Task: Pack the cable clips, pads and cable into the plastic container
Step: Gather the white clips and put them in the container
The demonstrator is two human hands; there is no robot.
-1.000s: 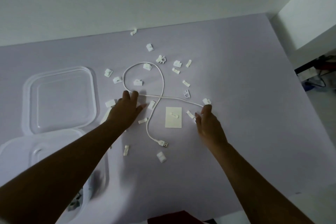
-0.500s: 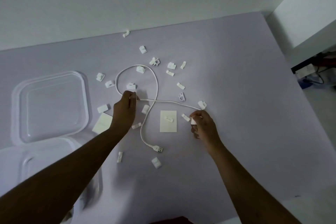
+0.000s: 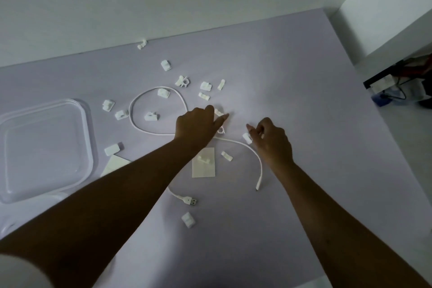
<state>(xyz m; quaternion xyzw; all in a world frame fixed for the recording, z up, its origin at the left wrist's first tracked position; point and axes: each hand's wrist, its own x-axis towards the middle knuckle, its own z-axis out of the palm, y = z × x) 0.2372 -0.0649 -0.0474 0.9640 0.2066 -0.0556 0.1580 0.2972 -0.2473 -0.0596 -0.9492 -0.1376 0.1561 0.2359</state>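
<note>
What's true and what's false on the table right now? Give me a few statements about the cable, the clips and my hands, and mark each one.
1. The white USB cable is coiled inside the plastic container. False: it lies spread out on the purple table.
2. A cable clip sits on the rectangular pad. True.
3. The right hand lies flat on that pad. False: it is to the pad's right, fingers curled on another clip.
4. A loose clip lies inside the cable's loop. True.
5. The left hand grips the USB plug. False: the plug lies free on the table, and the left hand reaches farther out with straight fingers.
</note>
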